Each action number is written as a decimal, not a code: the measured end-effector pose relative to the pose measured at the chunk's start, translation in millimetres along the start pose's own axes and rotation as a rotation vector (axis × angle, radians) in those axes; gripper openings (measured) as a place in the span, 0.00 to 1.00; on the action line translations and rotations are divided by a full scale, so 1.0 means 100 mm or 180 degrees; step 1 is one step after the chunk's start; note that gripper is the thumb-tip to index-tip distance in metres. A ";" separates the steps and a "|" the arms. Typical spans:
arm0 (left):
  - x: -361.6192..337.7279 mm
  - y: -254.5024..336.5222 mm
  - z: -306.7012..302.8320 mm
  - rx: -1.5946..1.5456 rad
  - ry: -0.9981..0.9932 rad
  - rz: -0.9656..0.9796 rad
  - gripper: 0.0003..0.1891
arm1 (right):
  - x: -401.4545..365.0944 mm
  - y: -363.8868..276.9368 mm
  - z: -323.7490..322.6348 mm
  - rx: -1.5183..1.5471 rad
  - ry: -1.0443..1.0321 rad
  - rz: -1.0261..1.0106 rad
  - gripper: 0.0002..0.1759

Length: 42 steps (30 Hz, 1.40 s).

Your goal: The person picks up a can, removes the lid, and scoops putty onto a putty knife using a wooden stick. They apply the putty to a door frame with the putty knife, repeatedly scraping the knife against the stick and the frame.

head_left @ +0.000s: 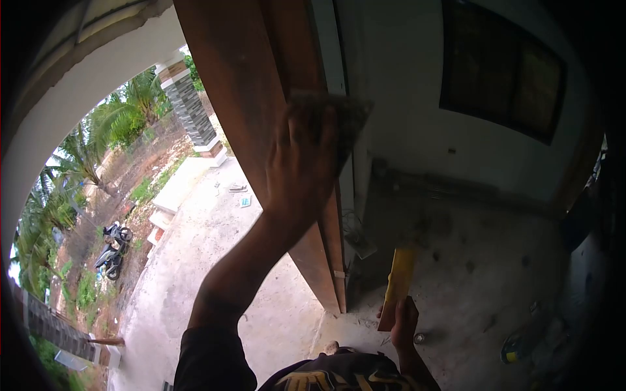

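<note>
My left hand point(301, 156) is raised high, fingers bent over a dark grey, flat-looking pad point(349, 124). Shadow and blur hide what kind of pad it is. The hand and pad are up against the brown wooden door frame point(241, 72), near its inner edge. Lower down on the right, my right hand point(405, 322) is closed around the lower end of a flat, long piece, yellow above and brown below point(399, 277). That piece points upward, apart from the frame.
Indoors, a dark window point(502, 68) is set in the wall, and a dark container with a yellow patch point(512, 348) stands on the floor. Outside are a tiled pillar point(189, 104), a parked motorbike point(113, 251) and a small blue-and-white item point(245, 201) on the concrete.
</note>
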<state>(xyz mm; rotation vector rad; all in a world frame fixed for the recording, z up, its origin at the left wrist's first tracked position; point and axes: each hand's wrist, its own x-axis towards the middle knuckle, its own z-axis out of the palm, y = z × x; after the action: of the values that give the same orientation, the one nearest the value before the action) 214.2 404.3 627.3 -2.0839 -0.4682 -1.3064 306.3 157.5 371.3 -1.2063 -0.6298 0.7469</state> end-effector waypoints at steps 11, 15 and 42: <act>-0.57 0.34 -0.35 -0.0983 -0.0551 -0.0122 0.29 | -0.29 0.30 -0.23 -0.0122 0.0764 -0.0171 0.22; -0.13 0.10 -0.19 -0.0475 -0.0436 -0.0092 0.26 | -0.35 0.33 -0.18 -0.0181 0.0873 -0.0084 0.23; -0.12 0.20 -0.48 -0.1305 -0.0327 0.0254 0.20 | -0.50 0.46 -0.33 -0.0129 0.1089 -0.0173 0.23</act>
<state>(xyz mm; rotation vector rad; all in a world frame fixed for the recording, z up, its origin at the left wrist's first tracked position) 188.8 357.5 624.7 -2.4857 -0.1640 -1.3385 293.1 106.7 316.3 -1.3119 -0.3934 0.4686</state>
